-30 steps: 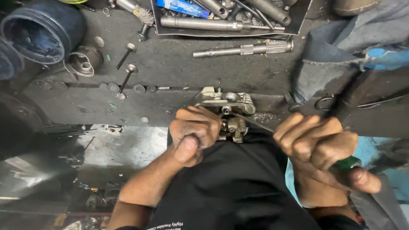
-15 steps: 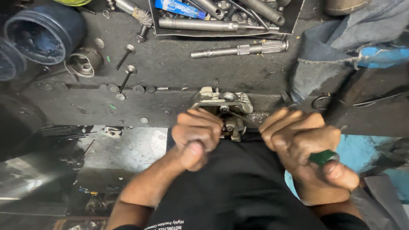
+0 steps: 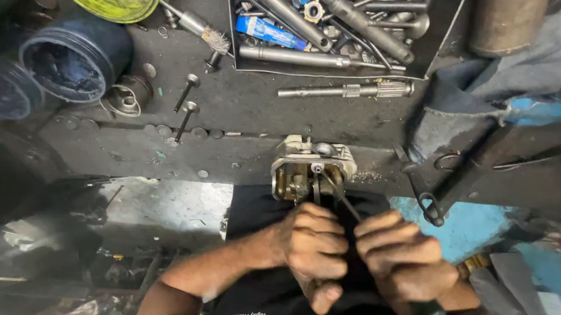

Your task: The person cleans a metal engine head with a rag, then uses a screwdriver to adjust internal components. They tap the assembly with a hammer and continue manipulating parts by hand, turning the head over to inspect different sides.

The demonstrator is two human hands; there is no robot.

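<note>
Just below the middle of the frame, a small metal engine part [image 3: 312,169] sits at the near edge of the dark surface [image 3: 244,109], directly above both hands. The left hand [image 3: 313,248] is clenched around something beneath the part; what it grips is hidden. The right hand [image 3: 405,261] is closed on the handle of a thin tool [image 3: 338,196], whose shaft slants up and left into the part. The left hand lies nearer to it. A tray of tools [image 3: 342,30] sits along the top, two loose valves [image 3: 185,105] at left.

Black printed shirt, bare forearms, 2 grimy hands.
</note>
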